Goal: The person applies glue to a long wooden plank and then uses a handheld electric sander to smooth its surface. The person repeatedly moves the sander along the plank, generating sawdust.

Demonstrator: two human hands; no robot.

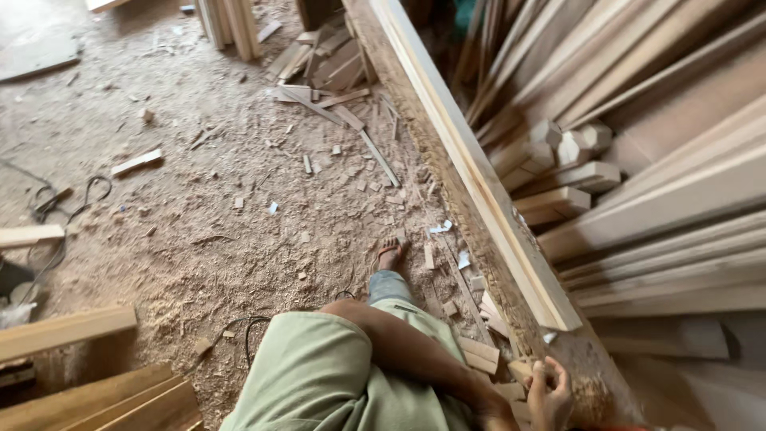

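— Looking at the hand [549,395] low at the frame's bottom edge, which one is it, and how do the fingers sit?

— It's a single hand at the end of a bare forearm that runs down across the green shirt [319,375]; I can't tell for sure whether it is the left or the right. The fingers [558,375] are curled in, partly closed, around a small pale wood block [523,369] that they grip at its near end.

— Where is that block?

— Right beside the foot of the long pale wooden beam [479,172], which slants from the top of the view down to the hand. More short offcuts [480,353] lie just left of the hand on the floor.

— What else is around?

— A sawdust-covered floor [207,239] strewn with chips and scraps, a bare foot in a sandal [390,255], a dark cable [76,203] curling at the left, planks [88,383] at the lower left, and a stack of long timber [654,199] leaning to the right of the beam.

— Anything in the way?

— The forearm covers part of the shirt; the other hand is out of view
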